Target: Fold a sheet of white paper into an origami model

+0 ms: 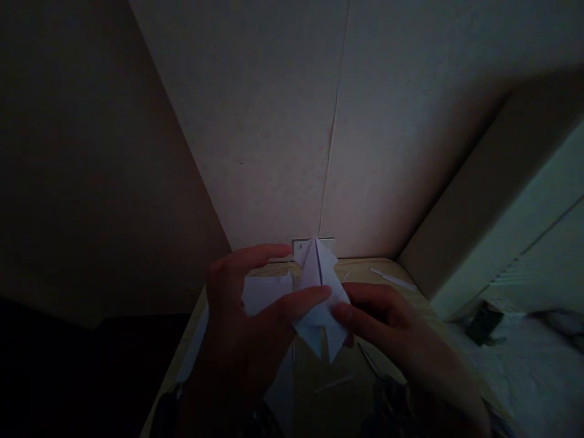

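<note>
A folded white paper figure (319,286) with a pointed top and two pointed lower flaps is held up above a small wooden table (410,295). My left hand (241,328) grips its left side, index finger curved over the top and thumb pressed across the middle. My right hand (387,328) pinches its right edge between thumb and fingers. The room is dim.
A flat white paper sheet (262,295) lies on the table behind my left hand. Thin paper strips (392,278) lie on the tabletop. Scissors (371,362) rest below the right hand. The wall stands close behind; a bed with white covers (524,365) is on the right.
</note>
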The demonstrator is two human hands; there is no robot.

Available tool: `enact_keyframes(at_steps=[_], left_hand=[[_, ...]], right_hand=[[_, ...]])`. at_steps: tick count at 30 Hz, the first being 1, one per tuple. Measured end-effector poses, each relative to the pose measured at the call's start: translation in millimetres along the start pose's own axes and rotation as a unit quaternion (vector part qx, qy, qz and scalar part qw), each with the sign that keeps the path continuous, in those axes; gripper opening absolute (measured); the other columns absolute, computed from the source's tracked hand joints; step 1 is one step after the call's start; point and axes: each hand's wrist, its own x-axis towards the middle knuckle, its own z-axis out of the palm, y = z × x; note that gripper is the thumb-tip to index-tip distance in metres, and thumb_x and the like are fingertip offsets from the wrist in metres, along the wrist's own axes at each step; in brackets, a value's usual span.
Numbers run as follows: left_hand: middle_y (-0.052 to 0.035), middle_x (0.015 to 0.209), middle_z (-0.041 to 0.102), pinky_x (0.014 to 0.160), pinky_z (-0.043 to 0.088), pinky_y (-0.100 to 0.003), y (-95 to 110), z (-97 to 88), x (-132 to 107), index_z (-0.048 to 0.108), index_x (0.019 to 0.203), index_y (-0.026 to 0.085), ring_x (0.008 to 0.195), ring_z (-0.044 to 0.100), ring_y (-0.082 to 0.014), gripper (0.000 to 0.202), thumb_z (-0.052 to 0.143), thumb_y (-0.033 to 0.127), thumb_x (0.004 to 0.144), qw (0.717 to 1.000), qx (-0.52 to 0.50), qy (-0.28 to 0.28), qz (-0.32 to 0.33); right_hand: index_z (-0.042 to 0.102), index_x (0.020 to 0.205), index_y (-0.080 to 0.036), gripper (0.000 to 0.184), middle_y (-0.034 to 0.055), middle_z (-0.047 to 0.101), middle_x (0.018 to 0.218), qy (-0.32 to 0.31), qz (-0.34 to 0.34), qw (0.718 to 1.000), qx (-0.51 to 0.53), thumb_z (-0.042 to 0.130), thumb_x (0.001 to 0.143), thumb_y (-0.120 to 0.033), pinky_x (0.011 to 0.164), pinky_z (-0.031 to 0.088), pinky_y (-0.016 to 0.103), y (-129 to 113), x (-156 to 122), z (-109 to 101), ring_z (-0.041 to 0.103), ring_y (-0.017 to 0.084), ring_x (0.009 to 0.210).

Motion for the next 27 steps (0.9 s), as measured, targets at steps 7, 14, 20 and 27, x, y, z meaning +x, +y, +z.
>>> enact_keyframes(at_steps=[7, 14, 20, 27], left_hand=[[-0.0010, 0.122, 0.060, 0.098, 0.043, -0.041, -2.3, 1.7, 3.7, 0.074, 0.102, 0.041, 0.115, 0.050, -0.0260, 0.027, 0.056, 0.023, 0.094, 0.999, -0.027, 0.003, 0.035], [0.0014, 0.110, 0.074, 0.094, 0.050, -0.033, -2.0, -9.1, 7.0, 0.076, 0.100, 0.035, 0.105, 0.064, -0.0211, 0.030, 0.062, 0.012, 0.088, 0.996, -0.083, -0.023, -0.026], [0.0021, 0.084, 0.076, 0.080, 0.053, -0.027, 8.3, 0.4, 11.8, 0.076, 0.082, 0.026, 0.079, 0.070, -0.0177, 0.014, 0.068, 0.016, 0.083, 0.977, -0.141, -0.034, -0.159], [-0.0028, 0.080, 0.077, 0.071, 0.053, -0.033, 10.5, 1.6, 8.0, 0.076, 0.090, 0.023, 0.072, 0.069, -0.0222, 0.015, 0.072, 0.031, 0.078, 0.954, -0.151, -0.119, -0.229]], right_hand=[[0.071, 0.076, -0.019, 0.034, -0.0011, 0.063, 0.067, -0.033, -0.025, 0.999, 0.032, 0.065, 0.090, -0.049, 0.056, 0.047, 0.021, 11.6, 0.8, 1.9, 0.056, 0.011, 0.060], [0.062, 0.072, -0.021, 0.031, -0.0010, 0.063, 0.067, 0.011, -0.091, 0.992, -0.091, 0.055, 0.096, -0.040, 0.064, 0.051, 0.024, 1.5, 0.5, -5.5, 0.061, 0.013, 0.066], [0.065, 0.094, -0.022, 0.012, 0.0006, 0.069, 0.090, 0.126, -0.136, 0.965, -0.187, 0.070, 0.083, -0.021, 0.069, 0.053, 0.025, 0.5, -2.4, -9.2, 0.064, 0.013, 0.073], [0.068, 0.081, -0.021, 0.006, -0.0022, 0.069, 0.073, 0.110, -0.171, 0.964, -0.168, 0.071, 0.086, -0.021, 0.065, 0.053, 0.023, -1.4, -4.6, -5.8, 0.065, 0.012, 0.068]])
